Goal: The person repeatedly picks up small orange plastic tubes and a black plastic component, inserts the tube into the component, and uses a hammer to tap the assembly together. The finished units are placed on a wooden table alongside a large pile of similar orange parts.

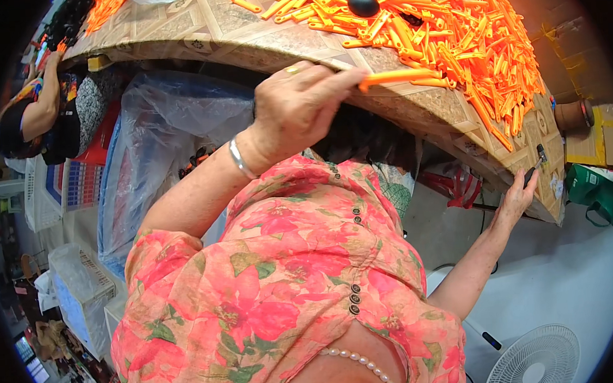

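My left hand (299,109), raised at the table's near edge, has its fingers closed on the end of an orange plastic handle (401,76). That handle points right toward a large heap of similar orange pieces (479,50) on the table. Farther right, by the table's corner, my right hand (516,200) is closed on a small black piece (529,174). A short part with a dark tip (541,153) shows just beyond those fingers; its exact kind is too small to tell. A black spoon-shaped thing (362,5) lies on the heap.
The patterned table (194,27) curves across the top. Clear plastic sheeting (156,109) hangs below it at left, near another person's arm (50,94). White crates (83,293) stand lower left. A green bag (593,194) is at right, a white fan (535,370) lower right.
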`<action>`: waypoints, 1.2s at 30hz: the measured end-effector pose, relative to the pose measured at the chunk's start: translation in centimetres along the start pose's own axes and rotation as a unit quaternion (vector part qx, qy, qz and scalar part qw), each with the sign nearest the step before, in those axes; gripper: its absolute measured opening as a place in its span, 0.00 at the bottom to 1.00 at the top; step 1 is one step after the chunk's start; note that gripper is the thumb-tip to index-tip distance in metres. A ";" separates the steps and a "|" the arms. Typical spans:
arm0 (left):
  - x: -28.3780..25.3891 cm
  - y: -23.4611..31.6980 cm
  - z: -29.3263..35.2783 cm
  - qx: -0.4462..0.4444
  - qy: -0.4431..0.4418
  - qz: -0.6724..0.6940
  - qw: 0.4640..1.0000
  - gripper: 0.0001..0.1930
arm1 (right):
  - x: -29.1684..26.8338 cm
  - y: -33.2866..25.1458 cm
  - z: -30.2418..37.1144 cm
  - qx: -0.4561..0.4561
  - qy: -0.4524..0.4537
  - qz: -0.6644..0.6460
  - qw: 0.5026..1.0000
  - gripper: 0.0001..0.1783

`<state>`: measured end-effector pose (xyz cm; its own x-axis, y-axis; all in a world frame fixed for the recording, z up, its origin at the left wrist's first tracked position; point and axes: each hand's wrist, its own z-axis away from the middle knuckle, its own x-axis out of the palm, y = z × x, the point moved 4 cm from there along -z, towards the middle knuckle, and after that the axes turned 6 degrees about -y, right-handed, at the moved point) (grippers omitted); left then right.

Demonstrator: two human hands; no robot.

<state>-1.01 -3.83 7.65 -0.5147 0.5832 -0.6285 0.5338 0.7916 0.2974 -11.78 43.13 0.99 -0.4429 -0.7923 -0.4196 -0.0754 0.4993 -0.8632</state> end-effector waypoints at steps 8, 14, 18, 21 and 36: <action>-6.1 -13.2 20.2 -0.494 0.215 0.103 0.836 0.16 | -0.5 -0.4 -1.6 -0.054 -0.034 0.269 0.961 0.40; -13.9 -19.5 41.1 -0.710 0.259 -0.062 0.652 0.24 | 0.5 -1.8 -2.7 -0.056 -0.032 0.392 0.918 0.42; -10.8 -18.7 33.9 -0.612 0.164 -0.173 0.754 0.24 | 0.9 -2.4 -3.4 -0.062 -0.010 0.475 0.878 0.43; -6.5 -13.7 21.6 -0.440 0.132 -0.101 0.882 0.21 | 2.6 -4.4 -1.5 -0.157 0.037 0.459 0.874 0.38; 7.4 -8.5 -7.9 -0.076 0.063 -0.112 0.989 0.23 | 11.7 -12.3 6.3 -0.324 -0.118 0.208 0.915 0.21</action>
<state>-14.65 -4.78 6.17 -0.6928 0.4010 -0.5993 0.2958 0.9160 0.2710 -10.41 25.51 4.97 -0.3544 -0.5017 -0.7891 -0.4912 0.8180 -0.2994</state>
